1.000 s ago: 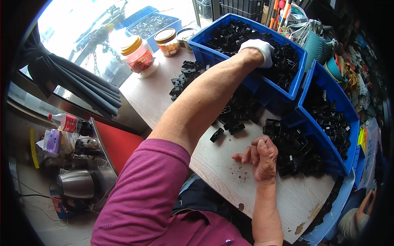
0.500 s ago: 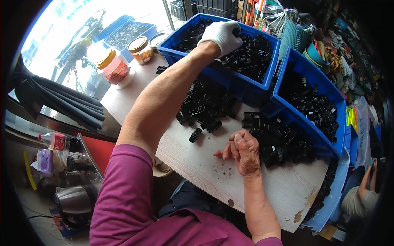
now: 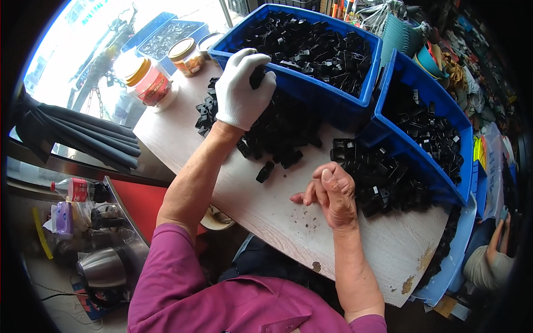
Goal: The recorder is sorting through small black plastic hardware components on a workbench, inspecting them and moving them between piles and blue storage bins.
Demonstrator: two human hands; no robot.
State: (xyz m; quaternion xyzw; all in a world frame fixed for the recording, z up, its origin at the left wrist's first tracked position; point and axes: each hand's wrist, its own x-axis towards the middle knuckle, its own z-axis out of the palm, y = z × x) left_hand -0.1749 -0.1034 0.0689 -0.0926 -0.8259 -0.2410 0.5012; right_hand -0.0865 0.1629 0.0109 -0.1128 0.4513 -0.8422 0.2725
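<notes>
My left hand, in a white knit glove, is raised over the heap of black plastic parts on the table, by the near left corner of a large blue bin. Its fingers and thumb curl round a black plastic part, mostly hidden by the glove. My bare right hand rests low over the table, loosely curled, with its fingers apart and nothing visible in them. Just right of it lies a second heap of black plastic parts. A lone black part lies at the first heap's near edge.
Black parts fill the large bin and lie in a second blue bin at the right. Two lidded jars stand at the table's far left. A light-blue tray sits beyond the right edge of the worn table.
My left hand has come back from above the large bin, toward the near left, to over the first heap. My right hand has stayed almost still. The view has shifted slightly.
</notes>
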